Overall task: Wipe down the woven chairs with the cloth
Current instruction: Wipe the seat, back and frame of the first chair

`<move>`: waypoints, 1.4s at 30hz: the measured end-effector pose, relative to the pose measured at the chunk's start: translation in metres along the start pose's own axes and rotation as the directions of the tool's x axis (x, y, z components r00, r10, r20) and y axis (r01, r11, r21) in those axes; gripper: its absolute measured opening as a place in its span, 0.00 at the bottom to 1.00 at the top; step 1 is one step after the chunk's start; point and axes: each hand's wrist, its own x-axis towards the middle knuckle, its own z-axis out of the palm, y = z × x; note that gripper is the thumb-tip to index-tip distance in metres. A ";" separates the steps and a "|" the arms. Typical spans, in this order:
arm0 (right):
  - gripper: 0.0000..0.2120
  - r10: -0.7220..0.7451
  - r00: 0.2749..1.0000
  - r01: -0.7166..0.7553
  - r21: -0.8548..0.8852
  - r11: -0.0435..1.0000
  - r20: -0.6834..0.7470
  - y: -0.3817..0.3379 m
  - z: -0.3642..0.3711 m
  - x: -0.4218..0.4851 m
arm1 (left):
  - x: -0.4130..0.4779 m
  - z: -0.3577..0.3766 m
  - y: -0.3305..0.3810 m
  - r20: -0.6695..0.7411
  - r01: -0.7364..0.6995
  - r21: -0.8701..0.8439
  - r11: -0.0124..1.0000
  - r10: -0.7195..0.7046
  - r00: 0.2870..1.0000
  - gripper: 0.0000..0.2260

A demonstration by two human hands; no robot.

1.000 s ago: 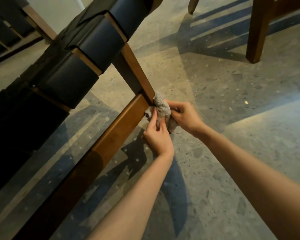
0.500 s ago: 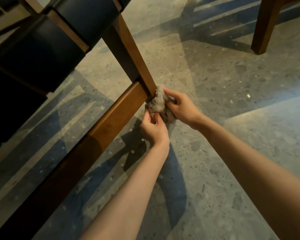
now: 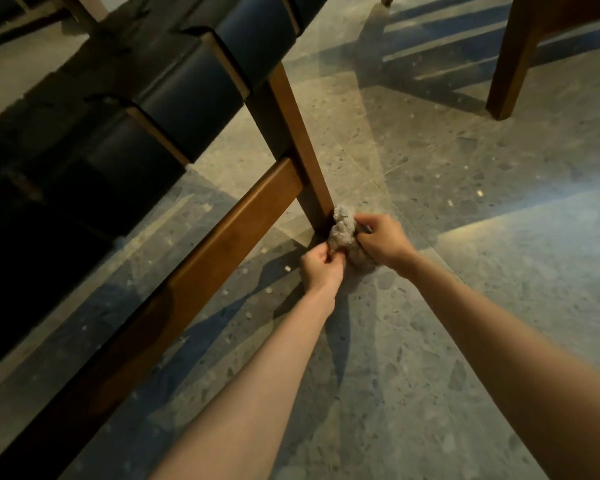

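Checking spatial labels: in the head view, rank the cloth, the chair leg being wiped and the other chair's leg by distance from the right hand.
1. cloth, gripped in the right hand.
2. wiped chair leg, just left of the cloth.
3. other chair's leg, far upper right.

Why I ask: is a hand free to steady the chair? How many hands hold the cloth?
2. The left hand pinches the lower end of the crumpled grey cloth; the right hand grips its right side, at the foot of the brown wooden chair leg. None hidden.
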 end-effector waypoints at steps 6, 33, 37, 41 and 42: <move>0.13 0.229 0.952 -0.190 0.196 0.962 -0.203 -0.016 -0.037 -0.057 | -0.054 0.012 0.025 -0.004 -0.016 -0.008 1.000 0.016 1.000 0.13; 0.27 0.083 0.969 -0.108 0.093 0.990 0.234 -0.614 -0.308 -0.304 | -0.419 -0.301 0.514 0.316 -0.161 0.097 0.982 0.123 0.941 0.10; 0.16 -0.020 0.951 0.035 -0.043 0.998 0.307 -0.687 -0.287 -0.314 | -0.435 -0.388 0.553 0.313 -0.256 0.146 0.955 0.201 0.928 0.09; 0.11 -0.150 0.944 0.225 -0.244 0.943 0.294 -0.735 -0.261 -0.317 | -0.441 -0.463 0.566 0.293 -0.360 0.168 0.918 0.302 0.907 0.13; 0.11 -0.171 0.939 0.265 -0.311 0.913 0.297 -0.744 -0.255 -0.317 | -0.440 -0.478 0.567 0.289 -0.394 0.202 0.896 0.330 0.899 0.14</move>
